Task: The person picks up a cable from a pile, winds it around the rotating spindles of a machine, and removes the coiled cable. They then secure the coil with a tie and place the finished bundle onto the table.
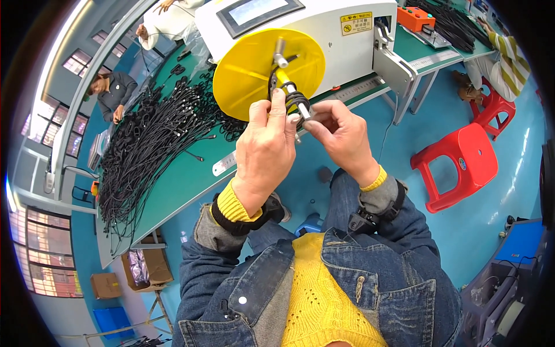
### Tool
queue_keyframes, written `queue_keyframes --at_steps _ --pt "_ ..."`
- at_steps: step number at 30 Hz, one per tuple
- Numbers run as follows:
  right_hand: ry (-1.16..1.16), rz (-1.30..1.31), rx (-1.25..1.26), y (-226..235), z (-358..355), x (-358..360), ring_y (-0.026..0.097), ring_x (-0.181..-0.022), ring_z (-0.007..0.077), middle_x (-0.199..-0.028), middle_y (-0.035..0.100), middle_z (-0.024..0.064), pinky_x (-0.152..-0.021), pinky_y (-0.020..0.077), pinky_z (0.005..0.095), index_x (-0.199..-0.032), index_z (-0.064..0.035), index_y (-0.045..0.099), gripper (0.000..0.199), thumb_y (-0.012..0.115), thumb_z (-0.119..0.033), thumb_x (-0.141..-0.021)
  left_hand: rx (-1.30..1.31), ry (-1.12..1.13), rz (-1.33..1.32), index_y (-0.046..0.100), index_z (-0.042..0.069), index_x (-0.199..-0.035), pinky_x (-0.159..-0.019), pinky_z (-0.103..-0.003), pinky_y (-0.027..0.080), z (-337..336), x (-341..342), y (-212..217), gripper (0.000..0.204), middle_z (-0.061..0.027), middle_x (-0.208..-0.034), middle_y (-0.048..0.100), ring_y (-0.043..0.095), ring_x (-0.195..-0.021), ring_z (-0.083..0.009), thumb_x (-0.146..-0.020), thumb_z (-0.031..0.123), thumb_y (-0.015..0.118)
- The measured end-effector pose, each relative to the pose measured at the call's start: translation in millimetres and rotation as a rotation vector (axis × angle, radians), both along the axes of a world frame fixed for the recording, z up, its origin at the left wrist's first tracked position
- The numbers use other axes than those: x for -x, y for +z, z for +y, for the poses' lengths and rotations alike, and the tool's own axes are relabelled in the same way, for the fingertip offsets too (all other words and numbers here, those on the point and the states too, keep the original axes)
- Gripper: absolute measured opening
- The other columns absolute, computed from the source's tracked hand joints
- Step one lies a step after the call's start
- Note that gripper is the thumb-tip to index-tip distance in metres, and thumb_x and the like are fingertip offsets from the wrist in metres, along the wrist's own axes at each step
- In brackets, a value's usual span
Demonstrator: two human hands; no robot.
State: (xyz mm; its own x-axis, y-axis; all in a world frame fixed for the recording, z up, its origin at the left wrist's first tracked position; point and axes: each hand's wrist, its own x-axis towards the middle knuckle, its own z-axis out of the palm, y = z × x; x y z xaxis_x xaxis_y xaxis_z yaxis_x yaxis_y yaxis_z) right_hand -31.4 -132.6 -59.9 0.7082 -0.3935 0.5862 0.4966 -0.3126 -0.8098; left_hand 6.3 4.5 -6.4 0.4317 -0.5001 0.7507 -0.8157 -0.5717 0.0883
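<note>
Black cable (296,98) is looped in a small coil around a metal post that juts from the yellow disc (240,75) of a white winding machine (347,61). My left hand (265,151) is closed at the left side of the coil, its fingertips on the cable and partly hidden by the hand itself. With thumb and forefinger, my right hand (346,137) pinches the cable by the post's outer end. A second metal post (281,59) stands higher up on the disc, slightly blurred.
A large pile of black cables (156,124) covers the green table (167,185) on the left. An orange control box (415,18) sits at the back right. Red stools (462,162) stand on the blue floor. Co-workers sit at far left and far right. Cardboard boxes (151,269) lie lower left.
</note>
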Motion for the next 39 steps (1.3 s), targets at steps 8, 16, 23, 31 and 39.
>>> queue_keyframes --at_steps 8,16,23,31,39 --pt "0.158 0.302 0.044 -6 -15 -20 0.055 -0.062 0.0071 -0.077 0.061 0.0046 -0.056 0.0474 0.0207 -0.101 0.0011 0.054 0.031 0.068 -0.006 -0.074 -0.152 0.164 -0.007 0.058 0.000 -0.105 -0.048 -0.034 0.046 -9 9 8 0.030 -0.0128 -0.085 0.051 0.057 -0.060 -0.0252 -0.079 0.015 0.057" --pt "0.250 0.138 0.008 0 -33 -35 0.057 -0.092 0.0157 -0.109 0.054 0.0113 -0.073 0.0509 0.0260 -0.118 0.0018 0.045 0.058 0.071 -0.005 -0.066 -0.335 0.279 0.020 0.055 -0.002 -0.109 -0.071 -0.039 0.046 -5 19 17 0.035 -0.0214 -0.104 0.050 0.056 -0.086 -0.0336 -0.081 0.019 0.055" --pt "0.332 -0.025 0.013 -10 -31 -51 0.052 -0.104 0.0192 -0.117 0.049 0.0125 -0.085 0.0471 0.0291 -0.127 0.0006 0.038 0.069 0.069 -0.002 -0.066 -0.195 0.046 0.148 0.033 -0.014 -0.123 -0.094 -0.044 0.035 6 -14 -3 0.050 -0.0317 -0.116 0.040 0.042 -0.108 -0.0450 -0.087 0.017 0.048" --pt "0.356 0.022 -0.064 -17 -14 -46 0.062 -0.085 0.0278 -0.096 0.060 0.0165 -0.072 0.0507 0.0339 -0.124 0.0001 0.039 0.061 0.067 -0.008 -0.070 -0.057 -0.135 0.421 0.034 -0.011 -0.120 -0.084 -0.045 0.039 4 -18 0 0.041 -0.0292 -0.105 0.045 0.047 -0.097 -0.0447 -0.089 0.014 0.045" --pt "-0.171 -0.215 0.205 -9 7 -36 0.061 -0.068 0.0308 -0.079 0.059 0.0163 -0.061 0.0488 0.0349 -0.104 -0.0005 0.049 0.033 0.063 -0.006 -0.075 -0.096 -0.167 0.442 0.043 0.000 -0.090 -0.062 -0.047 0.043 -2 -9 6 0.016 -0.0214 -0.082 0.051 0.054 -0.072 -0.0414 -0.087 0.014 0.049"
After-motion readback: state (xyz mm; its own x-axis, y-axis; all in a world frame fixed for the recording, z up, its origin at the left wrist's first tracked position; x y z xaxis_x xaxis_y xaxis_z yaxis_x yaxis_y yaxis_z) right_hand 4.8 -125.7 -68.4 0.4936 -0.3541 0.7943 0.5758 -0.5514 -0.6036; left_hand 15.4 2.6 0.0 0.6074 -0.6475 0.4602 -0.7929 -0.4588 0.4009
